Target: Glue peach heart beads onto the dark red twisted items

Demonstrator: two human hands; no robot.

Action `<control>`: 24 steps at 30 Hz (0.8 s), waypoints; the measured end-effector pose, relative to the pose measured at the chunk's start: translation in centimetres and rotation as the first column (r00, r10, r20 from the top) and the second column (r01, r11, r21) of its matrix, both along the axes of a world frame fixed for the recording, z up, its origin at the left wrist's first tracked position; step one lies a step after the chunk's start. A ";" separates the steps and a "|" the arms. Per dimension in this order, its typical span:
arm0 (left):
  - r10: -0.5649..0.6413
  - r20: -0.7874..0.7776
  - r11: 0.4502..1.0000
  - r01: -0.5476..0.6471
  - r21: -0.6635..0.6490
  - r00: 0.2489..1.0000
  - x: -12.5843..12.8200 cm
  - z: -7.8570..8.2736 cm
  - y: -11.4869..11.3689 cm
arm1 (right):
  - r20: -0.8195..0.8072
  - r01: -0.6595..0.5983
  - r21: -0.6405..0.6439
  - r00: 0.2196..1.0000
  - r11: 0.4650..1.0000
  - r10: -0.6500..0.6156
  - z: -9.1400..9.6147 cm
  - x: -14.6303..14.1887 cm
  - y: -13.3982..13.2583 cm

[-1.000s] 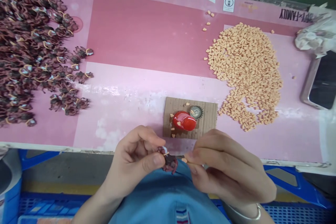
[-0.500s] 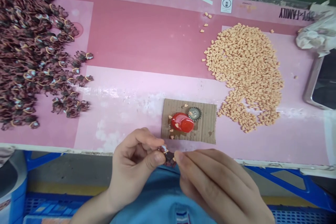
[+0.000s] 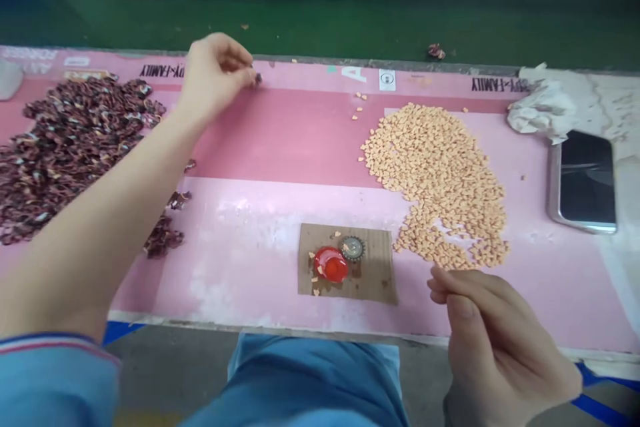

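At the far edge of the table, my left hand (image 3: 217, 70) pinches a small dark figurine (image 3: 257, 79) between thumb and fingertips; most of it is hidden. My right hand (image 3: 500, 337) hovers over the near edge, just below a pile of small beige pieces (image 3: 430, 153). Its thumb rests against curled fingers, with nothing showing between them. Between the hands lies a piece of cardboard (image 3: 375, 280), bearing a red cap-like dish (image 3: 331, 265), a metal bottle cap (image 3: 353, 248) and a few beige bits.
A big heap of dark brown-red figurines (image 3: 70, 153) covers the left side, partly behind my left forearm. On the right are a phone (image 3: 586, 180) and crumpled tissue (image 3: 543, 110). One loose figurine (image 3: 436, 51) lies on the green surface beyond the table.
My hands were together over the near edge, working on a figurine. My left hand has carried a figurine to the far left edge; my right hand has moved right, towards the beige pile.
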State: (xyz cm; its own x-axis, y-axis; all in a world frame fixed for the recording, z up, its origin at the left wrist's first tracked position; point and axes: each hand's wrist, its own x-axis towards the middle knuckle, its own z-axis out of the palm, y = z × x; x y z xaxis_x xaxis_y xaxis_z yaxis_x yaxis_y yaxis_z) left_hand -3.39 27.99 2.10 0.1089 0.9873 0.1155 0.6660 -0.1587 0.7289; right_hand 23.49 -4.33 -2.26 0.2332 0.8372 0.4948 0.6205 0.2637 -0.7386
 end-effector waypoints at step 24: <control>-0.093 -0.652 0.996 0.061 -0.071 0.753 -10.4 -0.5 -12.7 | -0.023 0.105 -0.060 0.994 0.993 -0.107 0.2 1.5 0.9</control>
